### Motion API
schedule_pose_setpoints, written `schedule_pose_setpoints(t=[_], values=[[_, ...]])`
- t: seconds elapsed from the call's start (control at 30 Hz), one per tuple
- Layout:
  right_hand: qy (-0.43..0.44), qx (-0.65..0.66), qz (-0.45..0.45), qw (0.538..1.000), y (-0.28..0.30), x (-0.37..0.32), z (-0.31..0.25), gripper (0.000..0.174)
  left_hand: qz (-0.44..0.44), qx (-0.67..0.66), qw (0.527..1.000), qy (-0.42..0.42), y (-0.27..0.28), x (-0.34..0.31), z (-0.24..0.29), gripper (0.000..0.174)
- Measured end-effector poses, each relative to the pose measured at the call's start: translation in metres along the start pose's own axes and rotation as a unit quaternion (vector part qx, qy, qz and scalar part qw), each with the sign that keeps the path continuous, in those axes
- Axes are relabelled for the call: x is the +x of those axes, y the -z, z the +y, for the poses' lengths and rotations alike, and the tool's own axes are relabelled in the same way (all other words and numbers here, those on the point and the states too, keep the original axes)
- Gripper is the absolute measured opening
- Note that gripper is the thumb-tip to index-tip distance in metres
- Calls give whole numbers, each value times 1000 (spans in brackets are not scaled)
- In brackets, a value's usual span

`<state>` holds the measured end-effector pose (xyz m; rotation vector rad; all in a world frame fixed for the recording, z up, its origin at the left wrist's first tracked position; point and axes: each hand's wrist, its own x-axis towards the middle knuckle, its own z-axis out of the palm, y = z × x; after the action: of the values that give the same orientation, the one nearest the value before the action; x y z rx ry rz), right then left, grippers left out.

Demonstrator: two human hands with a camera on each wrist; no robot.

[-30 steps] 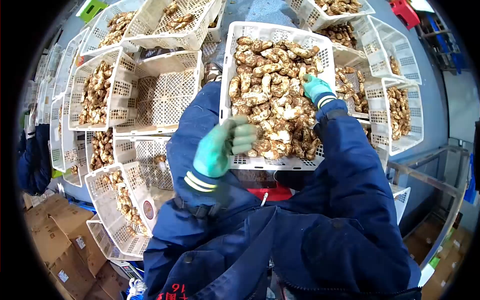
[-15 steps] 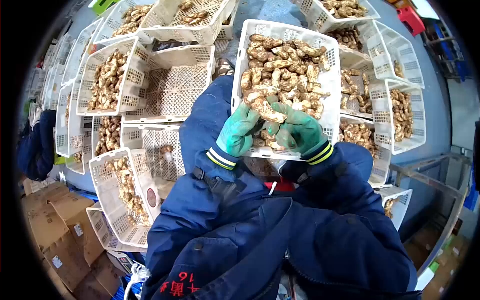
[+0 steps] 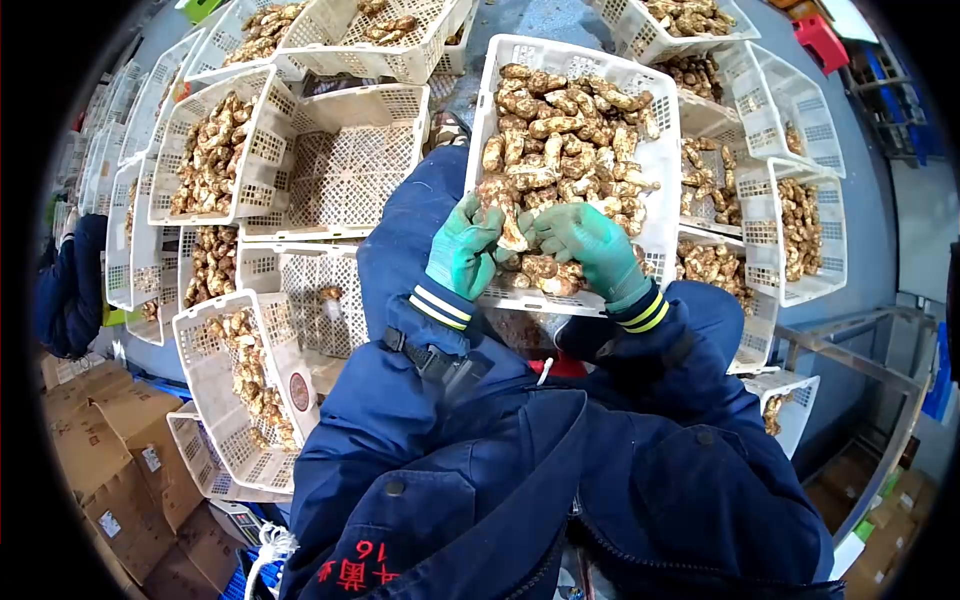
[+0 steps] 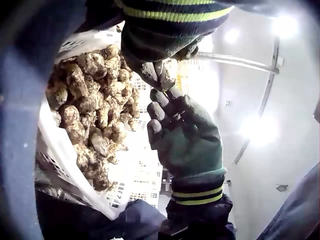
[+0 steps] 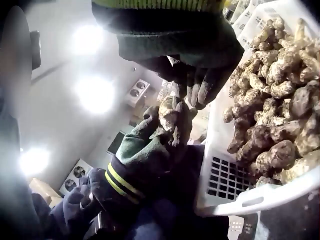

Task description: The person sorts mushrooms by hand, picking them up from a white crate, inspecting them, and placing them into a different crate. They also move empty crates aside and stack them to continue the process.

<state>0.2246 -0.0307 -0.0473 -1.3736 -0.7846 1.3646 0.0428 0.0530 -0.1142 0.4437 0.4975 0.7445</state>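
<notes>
The left hand (image 3: 465, 245), in a green glove, grips one knobbly brown-and-cream piece (image 3: 510, 212) over the near left part of a white crate (image 3: 655, 215) piled with similar pieces. In the right wrist view, the left hand (image 5: 142, 147) has its fingers round the piece (image 5: 167, 115), pale end showing. Just right of the piece is the gloved right hand (image 3: 595, 255), fingers bent toward the thumb. The left wrist view has the right hand (image 4: 187, 140) below the piece's pale end (image 4: 167, 72); whether its fingertips touch it or hold anything small is unclear.
White crates (image 3: 355, 170) stand on the left, some with pieces inside, and more crates (image 3: 800, 235) on the right. A metal frame (image 3: 900, 385) is at the far right, cardboard boxes (image 3: 130, 450) at lower left. Another person's sleeve (image 3: 70, 290) shows at the left edge.
The left hand came from the crate's near edge and now holds a piece; the right hand left the pile to join it. Since half a second ago, the piece has turned from sideways to pointing nearer the body.
</notes>
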Motion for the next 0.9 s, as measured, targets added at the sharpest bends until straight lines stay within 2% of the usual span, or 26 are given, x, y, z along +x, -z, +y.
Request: schedule_pose_setpoints(t=[0.03, 0.1, 0.17, 0.27, 0.3, 0.33, 0.4, 0.43, 0.47, 0.5, 0.53, 0.57, 0.6, 0.63, 0.67, 0.73, 0.77, 0.8, 0.87, 0.9], values=[[-4, 8, 0, 1000, 7, 3, 7, 29, 35, 27, 999, 6, -1, -1, -1, 61], [-38, 8, 8, 999, 15, 4, 4, 30, 28, 31, 999, -4, -8, -2, 1, 59], [-18, 35, 11, 999, 32, 5, 2, 31, -4, 20, 1000, -10, -9, 0, 3, 51], [21, 23, 32, 999, 73, 7, 13, 31, 18, -31, 998, 42, -36, -8, 18, 44], [-21, 28, 67, 997, 76, 5, 9, 31, 18, -16, 996, 82, -10, -4, 11, 42], [-30, 44, 52, 997, 85, 7, 14, 31, -2, -71, 992, 101, -13, -6, 12, 41], [-64, 61, 38, 995, 98, 11, 24, 30, 17, -70, 991, 113, -7, -8, 16, 41], [-63, 48, 50, 996, 98, 10, 27, 30, -5, -69, 993, 98, 6, 0, 25, 41], [-64, 35, 66, 995, 96, 7, 23, 30, 74, -60, 993, 64, -26, 4, 60, 34], [-50, 63, 58, 995, 97, 6, 27, 30, -10, -130, 991, 19, -25, 19, 87, 33], [-39, 48, 53, 997, 96, 6, 26, 31, -39, 10, 996, -81, -16, 33, 127, 33], [-29, 33, 50, 998, 93, 5, 24, 31, -102, 206, 948, -222, 15, 59, 177, 36], [-21, 18, 48, 998, 90, 3, 22, 31, -31, 95, 957, -271, -4, 59, 202, 40], [-38, 37, 50, 997, 88, 3, 17, 32, -61, 108, 929, -348, -4, 63, 218, 47], [-62, 118, 31, 991, 95, 6, 24, 31, 2, 145, 924, -353, -9, 64, 226, 53], [-51, 2, 69, 996, 87, 4, 17, 31, -39, 219, 930, -292, -28, 45, 207, 58], [-46, 61, 50, 996, 94, 7, 25, 31, -43, 223, 943, -242, -26, 38, 187, 63], [-42, 79, 45, 995, 98, 9, 30, 31, -51, 229, 956, -178, -20, 30, 164, 57], [-33, 77, 44, 995, 110, 12, 37, 31, -87, 151, 983, -57, -32, 6, 108, 54], [-29, 79, 73, 994, 108, 11, 27, 30, -72, 105, 992, 11, -22, 6, 79, 53]])
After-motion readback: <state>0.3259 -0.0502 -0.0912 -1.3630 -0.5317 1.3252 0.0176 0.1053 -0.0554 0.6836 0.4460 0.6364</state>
